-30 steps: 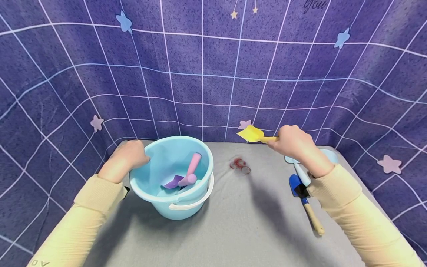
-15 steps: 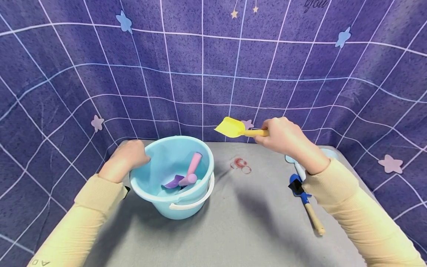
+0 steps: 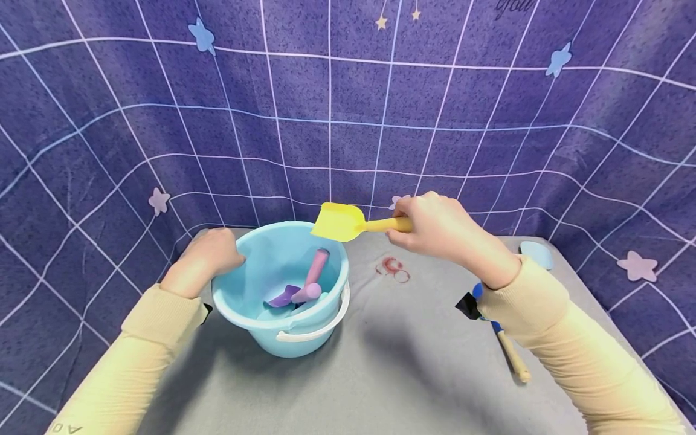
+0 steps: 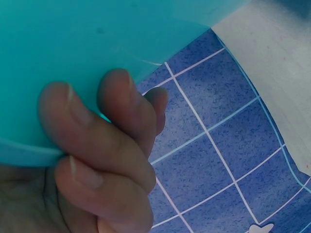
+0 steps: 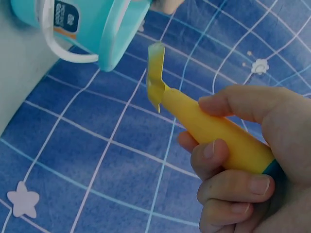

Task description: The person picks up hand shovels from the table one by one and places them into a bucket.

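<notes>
A light blue bucket [image 3: 255, 332] stands slightly tilted at the left of the grey table. My left hand [image 3: 209, 257] grips its rim at the left; in the left wrist view the fingers [image 4: 97, 126] curl over the edge. Inside lie a pink-handled tool [image 3: 316, 266] and a purple scoop-like piece [image 3: 283, 297], with other pieces partly hidden. My right hand [image 3: 440, 229] holds a yellow toy shovel [image 3: 342, 222] by its handle, the fingers wrapped round it in the right wrist view. The shovel's blade reaches over the bucket's right rim, seen from the head.
A blue tool with a wooden handle [image 3: 513, 357] lies at the right, partly behind the right sleeve. A pale blue flat piece [image 3: 536, 255] rests at the far right corner. Red ring marks [image 3: 393, 269] show on the table [image 3: 370, 386]. A purple gridded curtain [image 3: 359, 90] hangs behind.
My right hand has moved left with the yellow shovel, bringing its blade from the table's middle to the bucket's rim. My left hand stays on the bucket, which has not moved.
</notes>
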The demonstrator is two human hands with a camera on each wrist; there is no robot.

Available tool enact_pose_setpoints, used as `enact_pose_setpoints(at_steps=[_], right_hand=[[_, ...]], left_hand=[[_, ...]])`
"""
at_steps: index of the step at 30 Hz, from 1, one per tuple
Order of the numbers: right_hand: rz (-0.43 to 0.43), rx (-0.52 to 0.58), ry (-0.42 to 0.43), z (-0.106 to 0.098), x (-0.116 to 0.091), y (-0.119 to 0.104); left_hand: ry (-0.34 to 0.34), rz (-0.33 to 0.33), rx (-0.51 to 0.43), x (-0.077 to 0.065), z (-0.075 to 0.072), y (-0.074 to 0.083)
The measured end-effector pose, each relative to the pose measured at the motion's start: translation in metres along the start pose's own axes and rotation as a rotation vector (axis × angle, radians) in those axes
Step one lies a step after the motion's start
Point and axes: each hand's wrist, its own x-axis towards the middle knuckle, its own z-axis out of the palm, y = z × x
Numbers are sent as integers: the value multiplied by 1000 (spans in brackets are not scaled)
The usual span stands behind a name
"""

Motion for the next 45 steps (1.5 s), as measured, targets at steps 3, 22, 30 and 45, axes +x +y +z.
enact_pose_setpoints(at_steps=[3, 22, 30, 45], right_hand=[[-50, -26, 17, 2, 2, -8], [-280, -21, -12, 22, 14, -40], [-346, -24, -14, 34, 18, -47], [-393, -29, -37, 57, 26, -61]], left_hand=[[2, -1, -2, 0, 0, 0], [3, -2, 8, 0, -1, 0], [-8, -19, -7, -1, -1, 1], [-7, -21, -4, -1, 0, 1]])
